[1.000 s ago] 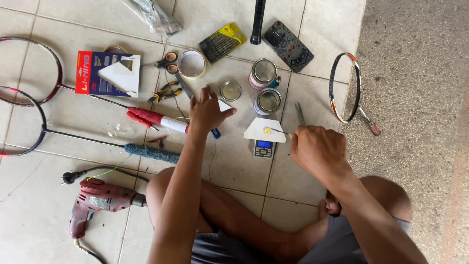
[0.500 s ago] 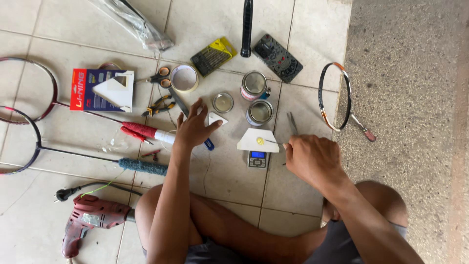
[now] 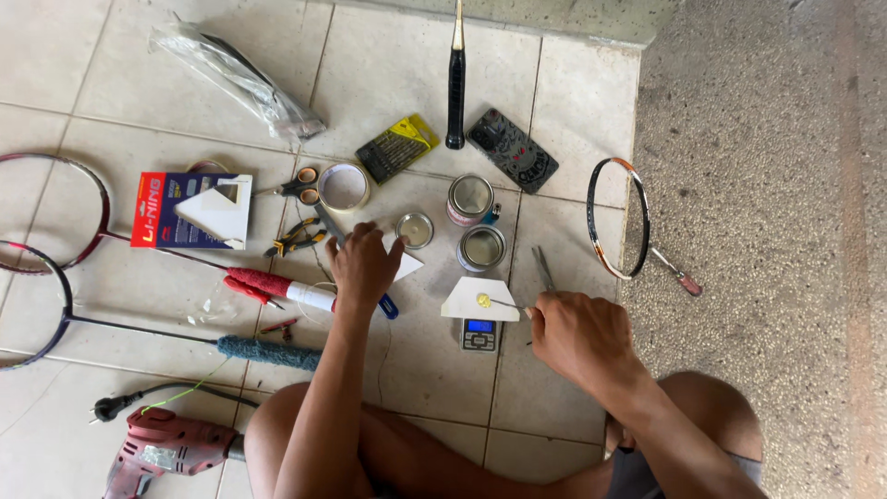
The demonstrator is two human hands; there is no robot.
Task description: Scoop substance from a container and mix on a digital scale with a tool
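Note:
I sit on a tiled floor. My right hand (image 3: 580,338) holds a thin metal stick (image 3: 505,303) whose tip touches a small yellow blob on a white paper sheet (image 3: 479,299). That sheet lies on a small digital pocket scale (image 3: 479,334) with a lit blue display. My left hand (image 3: 363,265) rests palm down on another white paper piece (image 3: 404,266), beside a blue pen. Two small open tins (image 3: 469,198) (image 3: 481,247) and a round lid (image 3: 415,229) stand just beyond the scale.
Badminton rackets lie at the left (image 3: 42,277), one with a blue grip (image 3: 268,352), one with a red grip (image 3: 268,283). A broken racket head (image 3: 621,218), phone (image 3: 513,150), drill-bit case (image 3: 397,148), tape roll (image 3: 343,187), scissors, pliers, boxed pack (image 3: 189,211) and red drill (image 3: 166,444) surround me.
The view has shifted so the floor items sit lower in the frame. My right hand has brought the stick's tip onto the yellow blob on the paper. My left hand stays on the paper piece.

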